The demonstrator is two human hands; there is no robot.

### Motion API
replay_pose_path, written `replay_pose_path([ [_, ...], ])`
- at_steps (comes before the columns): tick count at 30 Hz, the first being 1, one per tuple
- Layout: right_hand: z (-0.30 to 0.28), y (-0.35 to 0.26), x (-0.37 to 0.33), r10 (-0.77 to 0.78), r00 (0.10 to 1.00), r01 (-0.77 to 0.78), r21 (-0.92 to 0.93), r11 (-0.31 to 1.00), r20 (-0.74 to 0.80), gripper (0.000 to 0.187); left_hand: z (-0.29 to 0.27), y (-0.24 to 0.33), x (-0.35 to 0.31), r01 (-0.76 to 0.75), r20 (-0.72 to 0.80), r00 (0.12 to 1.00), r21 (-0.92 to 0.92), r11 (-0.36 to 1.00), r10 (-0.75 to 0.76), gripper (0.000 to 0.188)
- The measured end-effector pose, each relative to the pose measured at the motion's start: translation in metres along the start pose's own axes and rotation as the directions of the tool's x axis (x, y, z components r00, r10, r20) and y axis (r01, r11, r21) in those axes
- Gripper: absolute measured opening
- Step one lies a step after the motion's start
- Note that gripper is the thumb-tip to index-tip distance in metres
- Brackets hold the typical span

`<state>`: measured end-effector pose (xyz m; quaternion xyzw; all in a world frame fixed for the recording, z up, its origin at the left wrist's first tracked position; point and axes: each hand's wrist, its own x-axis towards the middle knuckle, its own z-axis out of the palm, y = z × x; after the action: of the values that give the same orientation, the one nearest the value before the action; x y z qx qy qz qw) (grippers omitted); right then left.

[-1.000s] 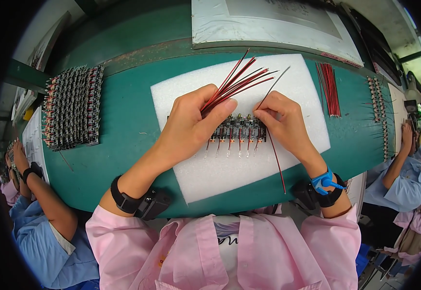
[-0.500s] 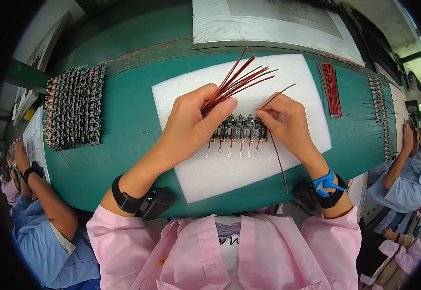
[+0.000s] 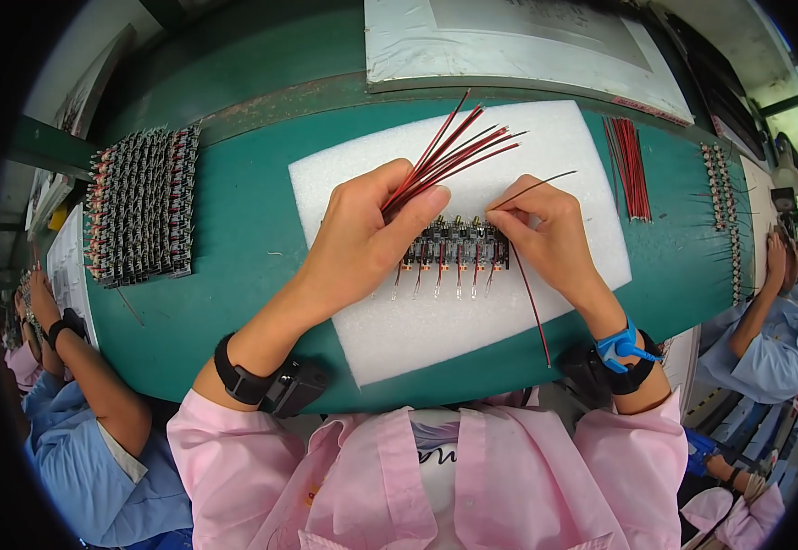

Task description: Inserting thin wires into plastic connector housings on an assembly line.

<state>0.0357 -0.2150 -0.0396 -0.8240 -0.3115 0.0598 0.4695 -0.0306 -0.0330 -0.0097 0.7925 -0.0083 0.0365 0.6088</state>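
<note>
My left hand (image 3: 362, 220) is closed around a bundle of red and black wires (image 3: 454, 147), whose ends fan out up and to the right. With thumb and index finger, my right hand (image 3: 546, 225) pinches a red-and-black wire (image 3: 534, 316). Its black end points up to the right above the knuckles; a red length hangs down past the palm. Between the hands lies a row of small circuit boards (image 3: 459, 246) with brass-coloured connectors on top and short wires with clear tips below. My right fingertips are at the row's right end. The left hand hides its left part.
A white foam sheet (image 3: 399, 353) lies under the boards on the green table (image 3: 234, 211). Stacked boards (image 3: 142, 206) stand at left. More red and black wires (image 3: 631, 170) and a strip of small parts (image 3: 722, 202) lie at right. Co-workers sit on both sides.
The black end of the wire in my right hand has swung a little down and to the right. My left hand and its bundle have stayed in place.
</note>
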Motion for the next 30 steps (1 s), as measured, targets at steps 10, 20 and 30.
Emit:
replay_pose_path([
  [10,-0.001,0.001,0.001,0.008,1.000,-0.007,-0.028,1.000,0.008,0.004,-0.006,0.004,-0.006,0.142,0.030,0.990,-0.335,0.931,-0.140,0.032],
  [20,0.001,0.002,0.003,0.015,1.000,-0.015,-0.028,1.000,0.027,0.002,-0.044,0.089,-0.036,0.004,0.353,0.568,-0.905,0.426,0.743,0.020],
  [30,0.002,0.002,0.002,0.000,1.000,0.002,-0.055,0.998,0.026,0.003,-0.058,0.093,-0.049,-0.145,0.180,0.549,-0.941,0.305,0.816,0.015],
])
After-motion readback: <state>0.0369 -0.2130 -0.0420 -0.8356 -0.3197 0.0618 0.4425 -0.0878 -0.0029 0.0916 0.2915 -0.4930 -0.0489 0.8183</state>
